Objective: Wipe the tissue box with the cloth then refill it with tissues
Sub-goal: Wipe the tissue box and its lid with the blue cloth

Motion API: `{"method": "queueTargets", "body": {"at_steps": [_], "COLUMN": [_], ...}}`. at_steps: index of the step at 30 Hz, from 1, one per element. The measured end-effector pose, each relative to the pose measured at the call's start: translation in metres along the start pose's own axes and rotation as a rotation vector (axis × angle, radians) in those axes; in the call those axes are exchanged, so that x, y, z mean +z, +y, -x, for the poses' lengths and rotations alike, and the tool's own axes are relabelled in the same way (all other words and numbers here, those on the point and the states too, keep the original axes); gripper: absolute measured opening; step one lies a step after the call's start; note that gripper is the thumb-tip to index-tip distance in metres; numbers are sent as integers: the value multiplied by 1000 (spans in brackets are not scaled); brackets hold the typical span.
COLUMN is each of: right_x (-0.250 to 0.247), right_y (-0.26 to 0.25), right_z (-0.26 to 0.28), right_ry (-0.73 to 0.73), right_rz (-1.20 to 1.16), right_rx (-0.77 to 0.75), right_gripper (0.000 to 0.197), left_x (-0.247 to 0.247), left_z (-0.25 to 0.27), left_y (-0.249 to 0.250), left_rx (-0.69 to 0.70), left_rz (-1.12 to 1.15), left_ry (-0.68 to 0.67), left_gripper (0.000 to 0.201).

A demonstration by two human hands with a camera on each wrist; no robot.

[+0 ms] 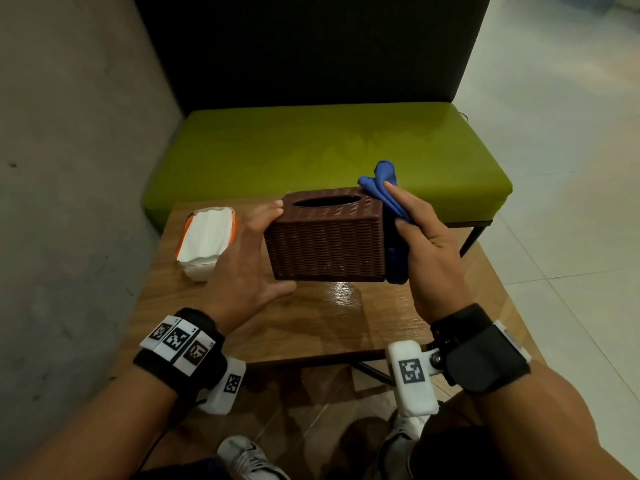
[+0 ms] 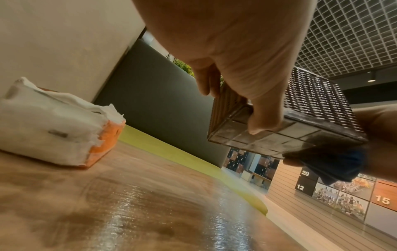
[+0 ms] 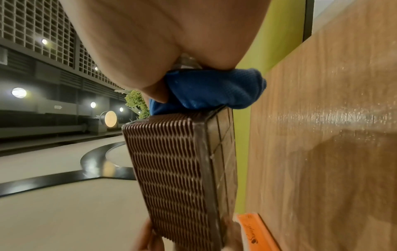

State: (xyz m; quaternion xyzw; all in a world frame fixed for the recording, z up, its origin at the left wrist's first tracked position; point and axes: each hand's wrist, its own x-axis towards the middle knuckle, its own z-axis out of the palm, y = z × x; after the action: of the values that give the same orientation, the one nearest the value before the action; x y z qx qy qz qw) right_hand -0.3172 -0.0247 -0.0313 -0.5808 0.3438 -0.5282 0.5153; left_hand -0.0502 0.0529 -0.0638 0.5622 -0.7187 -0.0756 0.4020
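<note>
A brown woven tissue box (image 1: 325, 244) with an oval slot on top hangs just above the wooden table (image 1: 332, 317). My left hand (image 1: 249, 258) grips its left end, fingers at the far top edge and thumb under the near bottom edge (image 2: 260, 118). My right hand (image 1: 422, 237) presses a bunched blue cloth (image 1: 384, 192) against the box's right end (image 3: 212, 90). The cloth sticks out above and below my palm. The box's underside (image 2: 279, 135) shows a clear gridded base. A white tissue pack (image 1: 207, 237) with orange wrapping lies at the table's left.
A green bench seat (image 1: 329, 150) with a dark backrest stands behind the table. A grey wall (image 1: 69, 168) runs along the left. Pale tiled floor (image 1: 571, 168) lies to the right. My shoes (image 1: 249, 459) show below the table's near edge.
</note>
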Motion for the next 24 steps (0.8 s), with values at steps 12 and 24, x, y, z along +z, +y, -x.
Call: {"method": "queueTargets", "body": {"at_steps": [12, 24], "right_x": [18, 35], "right_y": [5, 11], "right_z": [15, 36], "right_ry": [156, 55], "right_rz": [119, 604], "right_rx": [-97, -299], "right_gripper": [47, 49], "left_x": [11, 20], "left_z": [-5, -25], "left_y": [23, 36], "left_rx": [-274, -844], "left_rz": [146, 1194], "left_ry": [71, 366], "left_gripper": [109, 83]}}
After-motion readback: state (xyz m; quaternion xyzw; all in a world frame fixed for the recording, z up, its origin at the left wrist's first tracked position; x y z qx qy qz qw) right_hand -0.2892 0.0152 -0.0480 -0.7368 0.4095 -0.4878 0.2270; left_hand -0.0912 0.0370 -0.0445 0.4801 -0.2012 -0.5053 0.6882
